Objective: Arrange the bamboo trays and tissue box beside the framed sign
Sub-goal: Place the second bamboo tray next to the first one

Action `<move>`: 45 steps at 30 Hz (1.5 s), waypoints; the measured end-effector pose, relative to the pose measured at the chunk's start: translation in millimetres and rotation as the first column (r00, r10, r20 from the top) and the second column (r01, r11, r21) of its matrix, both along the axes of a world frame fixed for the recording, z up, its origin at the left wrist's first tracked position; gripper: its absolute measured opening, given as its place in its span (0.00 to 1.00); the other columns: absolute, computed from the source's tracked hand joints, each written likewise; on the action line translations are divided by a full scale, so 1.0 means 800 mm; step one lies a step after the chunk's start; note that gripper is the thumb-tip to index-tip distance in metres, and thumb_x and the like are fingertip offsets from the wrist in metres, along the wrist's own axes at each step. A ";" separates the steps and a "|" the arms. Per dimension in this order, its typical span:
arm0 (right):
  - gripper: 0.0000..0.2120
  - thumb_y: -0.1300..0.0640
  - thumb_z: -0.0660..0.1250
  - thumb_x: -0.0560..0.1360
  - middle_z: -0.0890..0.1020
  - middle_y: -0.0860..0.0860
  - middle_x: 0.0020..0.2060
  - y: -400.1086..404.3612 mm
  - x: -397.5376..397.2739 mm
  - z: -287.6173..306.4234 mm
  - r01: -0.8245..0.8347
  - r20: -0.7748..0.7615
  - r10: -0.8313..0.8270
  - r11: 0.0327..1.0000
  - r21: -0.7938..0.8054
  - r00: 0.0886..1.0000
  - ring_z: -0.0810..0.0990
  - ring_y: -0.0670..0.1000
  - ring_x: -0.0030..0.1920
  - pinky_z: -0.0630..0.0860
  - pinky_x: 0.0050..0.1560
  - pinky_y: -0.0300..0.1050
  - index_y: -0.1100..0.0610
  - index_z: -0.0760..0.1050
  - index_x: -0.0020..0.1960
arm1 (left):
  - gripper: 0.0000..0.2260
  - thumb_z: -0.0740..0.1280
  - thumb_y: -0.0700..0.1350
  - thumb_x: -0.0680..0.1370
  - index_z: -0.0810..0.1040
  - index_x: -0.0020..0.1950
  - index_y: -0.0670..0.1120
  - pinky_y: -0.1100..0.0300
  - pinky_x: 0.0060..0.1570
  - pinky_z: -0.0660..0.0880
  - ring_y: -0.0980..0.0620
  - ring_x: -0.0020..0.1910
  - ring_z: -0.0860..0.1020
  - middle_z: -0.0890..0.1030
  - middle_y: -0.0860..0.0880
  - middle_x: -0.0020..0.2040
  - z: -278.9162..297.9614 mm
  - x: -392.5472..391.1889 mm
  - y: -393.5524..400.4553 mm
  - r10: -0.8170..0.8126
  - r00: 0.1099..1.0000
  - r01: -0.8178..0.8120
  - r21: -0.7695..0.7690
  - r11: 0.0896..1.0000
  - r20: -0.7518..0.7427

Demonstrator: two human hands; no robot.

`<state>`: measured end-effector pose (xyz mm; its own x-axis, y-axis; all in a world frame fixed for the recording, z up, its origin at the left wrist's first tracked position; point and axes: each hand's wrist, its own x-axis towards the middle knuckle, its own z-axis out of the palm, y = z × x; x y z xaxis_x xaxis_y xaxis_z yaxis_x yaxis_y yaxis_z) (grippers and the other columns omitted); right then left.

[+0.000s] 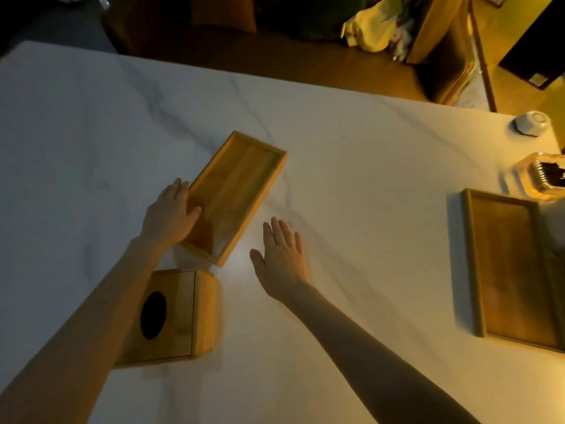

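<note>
Left hand (171, 211) flat on bamboo tray (237, 194), right hand (282, 258) spread, empty; best slide it square across tabletop (367, 179).

Middle tray (235, 194) lies slanted on the table (91, 133), far end pointing away and right. My left hand (171, 212) rests on its near left rim. My right hand (284, 258) is just right of its near end, not touching. Tissue box (174, 313) sits nearer me, partly under my left forearm. Second tray (513, 270) is at the right edge, well apart. A clear container (547, 175) is behind it, with a small cup (530, 122) farther back.
</note>
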<state>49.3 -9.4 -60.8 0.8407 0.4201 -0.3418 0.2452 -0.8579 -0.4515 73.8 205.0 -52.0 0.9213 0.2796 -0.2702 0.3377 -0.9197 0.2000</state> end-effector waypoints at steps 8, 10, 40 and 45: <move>0.32 0.45 0.51 0.78 0.39 0.56 0.75 0.050 -0.005 -0.021 -0.044 -0.202 0.052 0.998 0.040 0.978 0.34 0.56 0.73 0.35 0.72 0.55 0.57 0.42 0.74 | 0.09 0.59 0.37 0.74 0.71 0.52 0.35 0.51 0.45 0.66 0.40 0.49 0.72 0.71 0.38 0.50 -0.027 0.007 0.023 0.244 0.965 -0.261 -0.247 0.933 -0.097; 0.32 0.44 0.51 0.78 0.39 0.55 0.75 0.057 -0.006 -0.016 -0.013 -0.248 0.033 0.996 0.084 0.968 0.34 0.56 0.73 0.34 0.71 0.54 0.56 0.39 0.74 | 0.07 0.59 0.38 0.75 0.71 0.51 0.37 0.52 0.43 0.64 0.43 0.45 0.71 0.71 0.40 0.48 -0.021 0.008 0.018 0.305 0.945 -0.326 -0.347 0.880 -0.113; 0.21 0.67 0.62 0.75 0.78 0.47 0.44 -0.132 -0.034 0.102 0.632 -0.592 -0.244 0.436 0.640 0.768 0.77 0.45 0.46 0.74 0.56 0.44 0.63 0.65 0.67 | 0.17 0.62 0.36 0.75 0.70 0.64 0.44 0.73 0.34 0.77 0.60 0.36 0.82 0.81 0.50 0.44 0.122 -0.050 -0.113 0.156 0.988 -0.092 -0.842 0.531 -0.009; 0.22 0.65 0.63 0.75 0.79 0.44 0.44 -0.199 -0.052 0.114 0.582 -0.516 -0.272 0.444 0.682 0.812 0.78 0.44 0.46 0.76 0.52 0.40 0.61 0.65 0.67 | 0.19 0.63 0.38 0.75 0.69 0.66 0.44 0.61 0.51 0.78 0.51 0.47 0.79 0.80 0.42 0.51 0.131 -0.057 -0.173 0.103 0.994 -0.033 -0.850 0.526 0.026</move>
<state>7.8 -168.8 30.1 0.9123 0.2492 -0.3249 -0.3197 -0.0620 -0.9455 28.1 66.6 52.4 0.9343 0.0140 -0.3563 0.3457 -0.2804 0.8955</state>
